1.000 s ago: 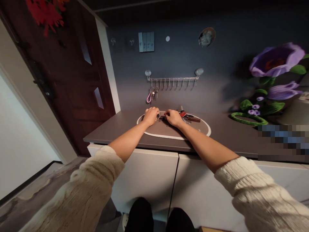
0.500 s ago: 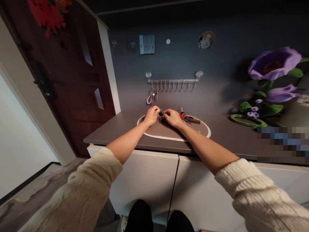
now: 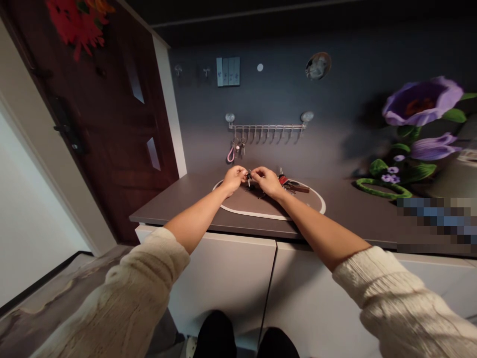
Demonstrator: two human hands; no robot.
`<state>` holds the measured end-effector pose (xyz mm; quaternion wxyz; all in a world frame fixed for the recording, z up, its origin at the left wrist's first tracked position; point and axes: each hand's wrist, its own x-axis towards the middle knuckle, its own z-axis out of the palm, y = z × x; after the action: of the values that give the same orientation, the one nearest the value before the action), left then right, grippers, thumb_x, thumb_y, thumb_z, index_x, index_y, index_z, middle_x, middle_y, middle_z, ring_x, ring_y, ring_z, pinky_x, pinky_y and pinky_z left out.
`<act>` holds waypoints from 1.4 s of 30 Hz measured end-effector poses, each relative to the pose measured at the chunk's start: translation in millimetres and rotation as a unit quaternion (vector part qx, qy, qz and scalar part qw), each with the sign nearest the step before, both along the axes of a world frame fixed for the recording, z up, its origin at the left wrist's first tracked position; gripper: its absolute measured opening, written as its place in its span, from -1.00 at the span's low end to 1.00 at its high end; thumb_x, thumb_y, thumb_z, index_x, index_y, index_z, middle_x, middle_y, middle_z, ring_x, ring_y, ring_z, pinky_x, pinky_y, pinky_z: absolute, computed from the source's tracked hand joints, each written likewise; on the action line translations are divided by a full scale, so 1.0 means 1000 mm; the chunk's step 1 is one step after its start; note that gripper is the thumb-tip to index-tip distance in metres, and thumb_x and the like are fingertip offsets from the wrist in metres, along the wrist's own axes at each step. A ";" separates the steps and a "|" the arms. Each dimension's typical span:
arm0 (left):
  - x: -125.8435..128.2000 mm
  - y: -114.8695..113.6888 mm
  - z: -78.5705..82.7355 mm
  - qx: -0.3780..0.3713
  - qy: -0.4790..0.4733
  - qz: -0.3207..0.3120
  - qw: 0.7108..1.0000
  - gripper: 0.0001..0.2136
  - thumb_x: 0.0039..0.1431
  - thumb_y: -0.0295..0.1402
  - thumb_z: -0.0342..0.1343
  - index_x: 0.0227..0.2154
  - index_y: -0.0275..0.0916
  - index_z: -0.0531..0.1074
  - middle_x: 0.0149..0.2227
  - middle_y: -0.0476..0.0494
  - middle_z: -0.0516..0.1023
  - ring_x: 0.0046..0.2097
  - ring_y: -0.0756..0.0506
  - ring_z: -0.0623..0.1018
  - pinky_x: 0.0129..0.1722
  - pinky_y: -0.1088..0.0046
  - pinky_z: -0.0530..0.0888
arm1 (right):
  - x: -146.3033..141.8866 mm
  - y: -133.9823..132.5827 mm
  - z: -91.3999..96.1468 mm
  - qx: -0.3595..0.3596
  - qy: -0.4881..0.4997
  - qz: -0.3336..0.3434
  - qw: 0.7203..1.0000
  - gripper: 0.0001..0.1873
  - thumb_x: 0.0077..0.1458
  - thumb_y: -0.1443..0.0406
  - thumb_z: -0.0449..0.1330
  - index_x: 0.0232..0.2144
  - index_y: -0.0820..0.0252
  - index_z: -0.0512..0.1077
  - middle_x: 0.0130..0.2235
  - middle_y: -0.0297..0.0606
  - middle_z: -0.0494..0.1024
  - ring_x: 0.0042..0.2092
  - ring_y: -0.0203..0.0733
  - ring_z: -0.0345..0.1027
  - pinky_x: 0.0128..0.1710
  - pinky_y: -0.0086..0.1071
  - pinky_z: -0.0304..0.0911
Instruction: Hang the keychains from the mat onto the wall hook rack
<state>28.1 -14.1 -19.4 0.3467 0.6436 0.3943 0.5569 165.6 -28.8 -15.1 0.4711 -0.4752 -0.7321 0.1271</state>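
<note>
We observe a small dark key item (image 3: pixel 249 176) just above the mat (image 3: pixel 246 213), a bright shaft hanging from it. The left hand (image 3: pixel 233 180) pinches it from one side with closed fingertips; the right hand (image 3: pixel 267 181) meets it from the other, fingers likewise closed on it, though we cannot resolve exact contact. Just beyond the right hand we note a red item (image 3: pixel 283 179) and a brown bar (image 3: pixel 302 189). Behind, we see a hook rail (image 3: pixel 268 127) carrying a pink loop (image 3: pixel 231 155).
</note>
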 end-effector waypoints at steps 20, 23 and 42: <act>-0.001 0.009 -0.007 0.053 0.020 -0.013 0.998 -0.93 0.07 -0.43 -0.05 -0.43 -0.30 0.31 -0.46 -0.02 0.39 -0.41 0.06 0.39 -0.43 0.58 0.32 | 0.007 0.012 -0.004 0.040 0.015 0.046 0.998 -0.75 -0.02 0.18 0.05 -0.39 0.25 0.38 -0.36 -0.28 0.46 -0.35 -0.32 0.27 -0.28 -0.44 0.19; -0.002 0.012 -0.009 0.076 0.041 0.003 0.996 -0.90 0.07 -0.40 -0.05 -0.43 -0.30 0.34 -0.45 -0.02 0.41 -0.39 0.05 0.40 -0.37 0.54 0.34 | 0.008 0.013 -0.003 0.038 0.019 0.046 0.998 -0.74 -0.02 0.17 0.05 -0.39 0.26 0.37 -0.36 -0.28 0.45 -0.35 -0.32 0.26 -0.28 -0.42 0.19; -0.006 0.014 -0.014 0.102 0.286 0.161 0.939 -0.86 0.10 -0.45 -0.06 -0.45 -0.24 0.41 -0.34 -0.14 0.48 -0.27 -0.05 0.43 -0.24 0.46 0.30 | -0.015 0.057 0.071 -0.037 0.245 0.003 0.969 -0.91 0.01 0.34 0.03 -0.44 0.26 0.30 -0.46 -0.32 0.43 -0.51 -0.42 0.29 -0.46 -0.47 0.29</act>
<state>22.1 -0.6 -33.1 0.0571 0.7354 0.5165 0.4349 151.0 28.5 55.5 0.6178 -0.4447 -0.5905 0.2681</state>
